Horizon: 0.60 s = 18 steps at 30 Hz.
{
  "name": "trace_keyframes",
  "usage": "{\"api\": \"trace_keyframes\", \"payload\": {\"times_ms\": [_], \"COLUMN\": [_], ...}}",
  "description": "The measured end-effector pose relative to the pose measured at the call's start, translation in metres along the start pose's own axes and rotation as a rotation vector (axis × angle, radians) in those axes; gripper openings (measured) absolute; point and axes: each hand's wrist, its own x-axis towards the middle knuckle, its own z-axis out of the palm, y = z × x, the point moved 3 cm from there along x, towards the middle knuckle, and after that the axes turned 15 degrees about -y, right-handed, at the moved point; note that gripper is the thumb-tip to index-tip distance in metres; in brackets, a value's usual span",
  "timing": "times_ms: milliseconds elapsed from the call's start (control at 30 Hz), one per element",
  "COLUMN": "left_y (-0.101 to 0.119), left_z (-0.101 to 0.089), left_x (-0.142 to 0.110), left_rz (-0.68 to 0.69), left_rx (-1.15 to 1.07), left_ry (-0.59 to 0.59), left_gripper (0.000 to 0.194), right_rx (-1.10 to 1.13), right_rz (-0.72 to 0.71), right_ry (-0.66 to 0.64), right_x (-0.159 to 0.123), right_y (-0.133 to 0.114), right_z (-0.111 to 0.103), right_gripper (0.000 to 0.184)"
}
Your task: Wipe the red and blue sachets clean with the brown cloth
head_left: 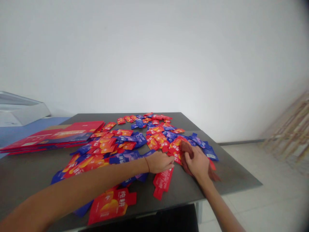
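Several red and blue foil pouches lie scattered over a dark grey table. My left hand rests on the pile near the middle, fingers curled over a red pouch that lies on the table. My right hand is just to its right, fingers closed round a small stack of red pouches. Another red pouch lies near the table's front edge, by my left forearm.
A stack of flat red and blue cartons lies at the table's far left. A white machine stands on a blue surface behind it. Wooden frames lean at the right wall. Tiled floor lies right of the table.
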Motion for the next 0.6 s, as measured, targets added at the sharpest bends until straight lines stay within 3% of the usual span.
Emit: {"api": "trace_keyframes", "payload": {"times_ms": [133, 233, 400, 467, 600], "left_y": [0.009, 0.011, 0.028, 0.050, 0.100], "left_z": [0.003, -0.004, -0.019, -0.009, 0.034], "left_x": [-0.004, -0.011, -0.048, -0.074, -0.127], "left_rz": [-0.047, -0.071, -0.121, -0.086, 0.078], "left_rx": [0.116, 0.203, 0.340, 0.381, 0.434], "left_ry": [0.039, 0.074, 0.161, 0.177, 0.232], "left_gripper": [0.032, 0.030, 0.020, 0.022, 0.030], "right_rx": [0.009, 0.018, 0.033, 0.039, 0.050], "right_rz": [-0.004, -0.008, -0.008, -0.009, -0.010], "right_ry": [-0.001, 0.000, -0.005, -0.010, -0.017], "right_x": [0.000, 0.000, -0.002, -0.003, -0.005], "right_y": [-0.001, -0.002, -0.003, -0.002, -0.001], "right_z": [-0.001, -0.002, -0.006, -0.008, -0.012], "right_gripper": [0.034, 0.033, 0.033, 0.032, 0.032]}}
